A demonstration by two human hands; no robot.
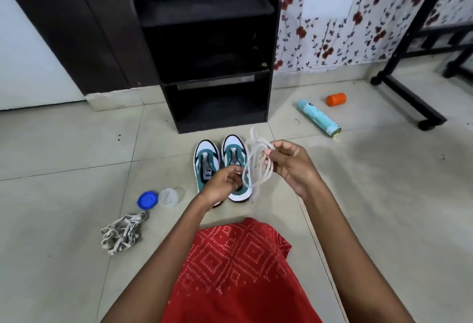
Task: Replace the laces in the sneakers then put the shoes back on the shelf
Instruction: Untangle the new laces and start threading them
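White laces [256,166] pinched between left hand [225,184], right hand [289,164].

Pale floor tiles [76,143], smooth and glossy, with a soft sheen and a few dark specks. The shelf [271,41] is dark matt board. On the sneakers [207,164], smooth white panels sit beside teal parts that look soft and matt, like suede. The white lace [256,169] is flat, limp cloth, and the grey laces [122,230] are the same cloth, only dingy. The spray can [318,118] is glossy, with a shiny metal base. Orange cap [336,99] and blue lid [147,200] are smooth opaque plastic; the tub [169,196] is cloudy see-through plastic. The red garment [238,271] is thin matt cloth, printed with pale diamonds.
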